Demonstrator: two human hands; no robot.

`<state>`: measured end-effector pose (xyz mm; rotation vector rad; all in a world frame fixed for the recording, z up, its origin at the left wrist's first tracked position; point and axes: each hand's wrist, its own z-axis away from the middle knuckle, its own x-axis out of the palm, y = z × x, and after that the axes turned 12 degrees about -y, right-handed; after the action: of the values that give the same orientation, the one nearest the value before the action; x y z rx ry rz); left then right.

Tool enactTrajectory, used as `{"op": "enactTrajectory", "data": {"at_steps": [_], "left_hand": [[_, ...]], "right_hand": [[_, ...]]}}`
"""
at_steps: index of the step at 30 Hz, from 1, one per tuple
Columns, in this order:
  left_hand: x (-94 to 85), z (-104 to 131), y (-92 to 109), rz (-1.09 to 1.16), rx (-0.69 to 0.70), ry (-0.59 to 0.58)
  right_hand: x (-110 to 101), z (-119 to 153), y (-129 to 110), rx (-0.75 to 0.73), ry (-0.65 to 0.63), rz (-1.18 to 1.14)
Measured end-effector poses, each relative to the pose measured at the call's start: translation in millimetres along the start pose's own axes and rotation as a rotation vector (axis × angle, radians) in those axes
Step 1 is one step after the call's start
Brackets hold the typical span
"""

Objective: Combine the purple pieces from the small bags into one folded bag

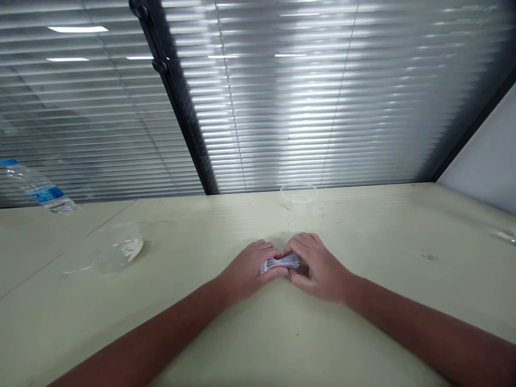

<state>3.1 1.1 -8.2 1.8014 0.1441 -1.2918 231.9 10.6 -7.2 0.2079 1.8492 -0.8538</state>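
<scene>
A small deck of cards point(279, 262), pale at its layered edges, is held between both hands just above or on the table. My left hand point(249, 270) closes round the left end, thumb on the near side and fingers on the far side. At the right end, my right hand point(322, 270) grips with its thumb and fingertips, leaving a gap beneath its palm. The deck looks bent, its edges fanned a little. Its faces are hidden from view.
The pale table point(382, 236) runs back to a window with blinds point(290, 107). A clear round plastic container point(299, 194) stands behind my hands. To the left are a crumpled clear plastic bag point(119, 250) and a blue-capped water bottle point(42, 191).
</scene>
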Motion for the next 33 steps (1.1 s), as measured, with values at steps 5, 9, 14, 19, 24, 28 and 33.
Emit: {"op": "enactTrajectory", "data": {"at_steps": [5,9,14,19,24,28,33], "left_hand": [[-0.4,-1,-8,0.026,-0.008,-0.013],[-3.2,-2,-11,0.048,-0.164,0.096],[-7.5,0,-14,0.174,-0.307,0.266],[-7.3,1,-17,0.124,-0.288,0.268],[-7.1,0,-17,0.063,-0.290,0.265],[-5.9,0,-15,-0.027,-0.239,0.216],[-5.8,2,-16,-0.057,-0.178,0.247]], "right_hand": [[-1,-1,5,-0.079,-0.057,0.014],[-2,-3,9,0.039,-0.051,-0.033],[-2,-6,11,0.196,-0.033,-0.112],[0,-7,13,0.199,-0.004,-0.090],[1,-6,13,0.207,0.004,-0.084],[0,-6,11,0.242,0.039,-0.106],[2,-6,15,0.270,0.108,-0.198]]}}
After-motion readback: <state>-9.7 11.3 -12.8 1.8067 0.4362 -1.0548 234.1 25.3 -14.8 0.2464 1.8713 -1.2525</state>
